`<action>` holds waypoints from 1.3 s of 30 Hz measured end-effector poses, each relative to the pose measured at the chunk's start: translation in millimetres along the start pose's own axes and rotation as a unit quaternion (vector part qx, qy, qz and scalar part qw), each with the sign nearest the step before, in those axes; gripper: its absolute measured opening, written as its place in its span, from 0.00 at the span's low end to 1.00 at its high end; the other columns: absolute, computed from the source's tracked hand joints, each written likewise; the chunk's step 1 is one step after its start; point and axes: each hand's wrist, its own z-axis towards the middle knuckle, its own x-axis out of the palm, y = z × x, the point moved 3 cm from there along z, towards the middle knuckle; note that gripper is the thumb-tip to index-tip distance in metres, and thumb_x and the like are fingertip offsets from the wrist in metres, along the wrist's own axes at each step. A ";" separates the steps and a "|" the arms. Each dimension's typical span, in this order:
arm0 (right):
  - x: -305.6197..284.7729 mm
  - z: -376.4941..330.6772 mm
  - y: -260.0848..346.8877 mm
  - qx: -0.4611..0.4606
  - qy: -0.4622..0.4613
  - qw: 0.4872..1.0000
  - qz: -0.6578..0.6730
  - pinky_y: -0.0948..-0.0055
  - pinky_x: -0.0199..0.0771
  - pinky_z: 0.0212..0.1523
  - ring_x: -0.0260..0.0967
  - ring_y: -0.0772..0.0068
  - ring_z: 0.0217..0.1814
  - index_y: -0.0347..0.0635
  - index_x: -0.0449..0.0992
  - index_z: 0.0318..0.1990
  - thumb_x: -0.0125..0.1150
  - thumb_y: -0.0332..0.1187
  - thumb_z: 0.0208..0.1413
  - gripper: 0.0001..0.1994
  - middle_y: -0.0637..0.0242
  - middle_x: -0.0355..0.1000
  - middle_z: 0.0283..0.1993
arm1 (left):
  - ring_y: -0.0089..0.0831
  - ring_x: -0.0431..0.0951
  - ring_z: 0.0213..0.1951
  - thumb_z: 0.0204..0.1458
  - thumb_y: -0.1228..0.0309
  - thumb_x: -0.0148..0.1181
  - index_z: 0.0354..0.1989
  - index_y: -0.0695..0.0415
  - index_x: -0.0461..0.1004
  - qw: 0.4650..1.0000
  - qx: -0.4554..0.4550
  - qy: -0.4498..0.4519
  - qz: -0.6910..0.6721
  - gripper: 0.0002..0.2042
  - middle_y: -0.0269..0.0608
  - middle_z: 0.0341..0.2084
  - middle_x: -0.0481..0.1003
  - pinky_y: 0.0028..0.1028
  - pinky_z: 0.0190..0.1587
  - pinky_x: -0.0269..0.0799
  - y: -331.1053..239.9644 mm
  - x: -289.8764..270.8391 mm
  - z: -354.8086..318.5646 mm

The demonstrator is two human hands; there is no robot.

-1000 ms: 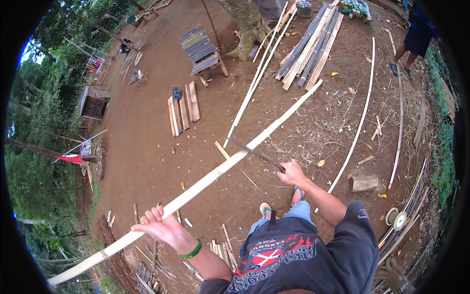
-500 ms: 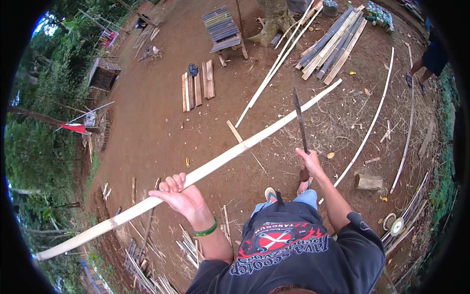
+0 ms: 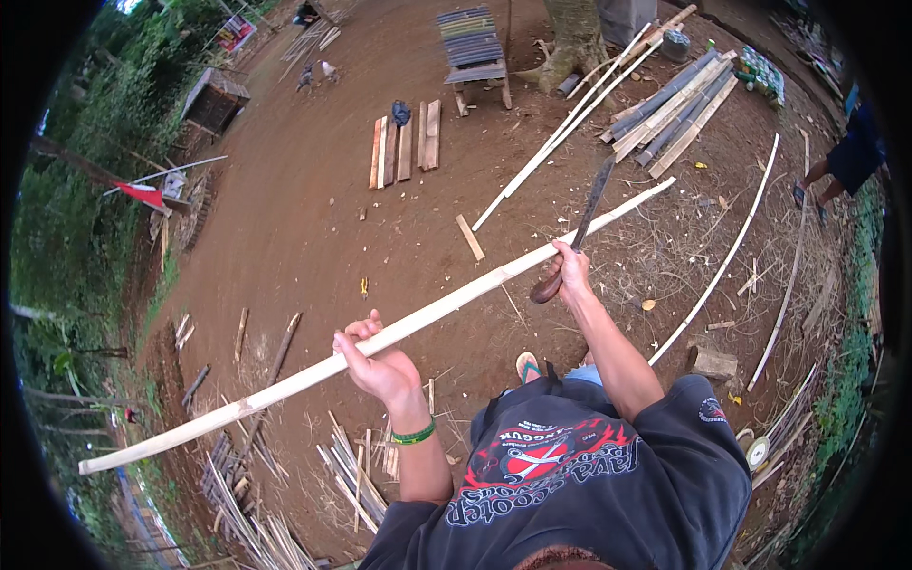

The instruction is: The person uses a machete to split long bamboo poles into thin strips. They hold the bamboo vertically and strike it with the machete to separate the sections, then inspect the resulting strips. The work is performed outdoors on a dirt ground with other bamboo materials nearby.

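Observation:
A long pale bamboo strip (image 3: 456, 296) slants across in front of me, its left end low and its right end high. My left hand (image 3: 382, 366) is closed loosely round it left of the middle, palm up, with the thumb on the near side. In my right hand (image 3: 572, 273) is a machete (image 3: 591, 201), gripped near the top of its brown wooden handle. The dark blade points up and away, crossing the strip's right part. My right fingers are against the strip or very near it; I cannot tell whether they touch.
Flat boards (image 3: 407, 147) lie on the brown dirt ahead, near a slatted bench (image 3: 470, 47). Split bamboo (image 3: 674, 109) is piled by a tree trunk (image 3: 575, 38). Thin strips (image 3: 731, 252), a short log (image 3: 712, 362) and a spool (image 3: 758, 453) lie right. Another person's legs (image 3: 815, 185) show far right.
My right hand has come up and left to the strip, bringing the machete with it. The left hand's grip has loosened slightly, and the whole view has shifted a little.

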 end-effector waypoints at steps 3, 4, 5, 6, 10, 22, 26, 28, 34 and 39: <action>17.7 -27.6 -2.6 -0.022 0.000 0.999 -0.031 0.76 0.56 0.15 0.56 0.81 0.15 0.45 0.70 0.29 0.66 0.33 0.53 0.09 0.77 0.59 0.17 | 0.25 0.71 0.33 0.67 0.67 0.45 0.35 0.55 0.62 0.990 0.112 -0.009 0.084 0.08 0.35 0.26 0.69 0.40 0.51 0.74 -16.5 -40.6 14.0; 21.9 -32.5 -2.7 -0.036 -0.008 0.998 -0.056 0.75 0.56 0.15 0.57 0.81 0.15 0.45 0.69 0.29 0.66 0.33 0.54 0.09 0.77 0.59 0.17 | 0.25 0.71 0.32 0.67 0.66 0.46 0.36 0.56 0.62 0.987 0.109 -0.022 0.120 0.08 0.35 0.25 0.69 0.38 0.49 0.74 -20.4 -51.8 17.5; 22.6 -34.8 -2.8 -0.056 0.000 0.996 -0.064 0.76 0.56 0.15 0.58 0.82 0.15 0.45 0.69 0.30 0.66 0.33 0.54 0.10 0.77 0.60 0.18 | 0.24 0.71 0.31 0.66 0.65 0.47 0.37 0.56 0.63 0.981 0.108 -0.041 0.157 0.08 0.35 0.25 0.69 0.36 0.47 0.74 -22.8 -61.8 18.9; 23.0 -33.3 -0.4 -0.076 0.010 0.995 -0.069 0.76 0.56 0.14 0.58 0.82 0.15 0.44 0.69 0.30 0.67 0.34 0.54 0.10 0.76 0.61 0.18 | 0.24 0.71 0.30 0.66 0.64 0.48 0.38 0.56 0.63 0.973 0.107 -0.061 0.193 0.09 0.35 0.25 0.69 0.34 0.46 0.74 -24.6 -70.1 21.5; 30.8 -27.7 18.1 -0.157 0.035 0.986 -0.049 0.79 0.55 0.14 0.58 0.83 0.15 0.43 0.70 0.33 0.66 0.32 0.55 0.09 0.75 0.63 0.21 | 0.20 0.66 0.30 0.62 0.65 0.58 0.41 0.57 0.64 0.943 0.073 -0.094 0.310 0.11 0.32 0.26 0.66 0.20 0.35 0.65 -14.4 -130.2 33.2; 67.7 -53.8 91.5 -0.285 0.044 0.949 -0.130 0.76 0.57 0.14 0.58 0.80 0.13 0.41 0.71 0.32 0.66 0.30 0.56 0.09 0.73 0.63 0.17 | 0.60 0.43 0.69 0.46 0.55 0.69 0.66 0.61 0.51 0.611 0.173 -0.211 0.743 0.43 0.61 0.65 0.47 0.64 0.67 0.36 -22.4 -175.1 26.4; 79.6 -67.3 101.9 -0.286 0.042 0.942 -0.171 0.77 0.58 0.15 0.61 0.80 0.14 0.40 0.71 0.29 0.65 0.30 0.56 0.09 0.73 0.65 0.17 | 0.52 0.66 0.61 0.55 0.55 0.61 0.52 0.62 0.72 0.680 0.069 0.178 0.708 0.24 0.53 0.50 0.72 0.55 0.65 0.52 13.9 -151.6 24.1; 85.3 -80.4 106.5 -0.313 0.043 0.924 -0.217 0.78 0.58 0.16 0.62 0.81 0.14 0.39 0.72 0.28 0.66 0.31 0.56 0.09 0.72 0.67 0.17 | 0.52 0.70 0.56 0.56 0.54 0.60 0.53 0.64 0.71 0.682 0.085 0.320 0.653 0.25 0.55 0.48 0.73 0.48 0.60 0.61 28.1 -100.4 17.0; 94.5 -113.8 96.8 -0.299 0.050 0.921 -0.247 0.78 0.57 0.16 0.61 0.83 0.15 0.39 0.73 0.26 0.66 0.32 0.56 0.10 0.74 0.66 0.16 | 0.49 0.75 0.49 0.54 0.53 0.63 0.55 0.67 0.68 0.681 0.010 0.535 0.500 0.30 0.53 0.43 0.75 0.39 0.51 0.71 79.2 57.1 -7.2; 83.7 -120.0 94.4 -0.314 0.067 0.902 -0.289 0.76 0.63 0.23 0.65 0.84 0.22 0.32 0.77 0.31 0.65 0.34 0.55 0.11 0.71 0.72 0.22 | 0.24 0.77 0.30 0.51 0.69 0.67 0.49 0.65 0.68 0.623 -0.358 0.631 0.291 0.21 0.38 0.29 0.75 0.26 0.32 0.74 145.6 103.5 -16.9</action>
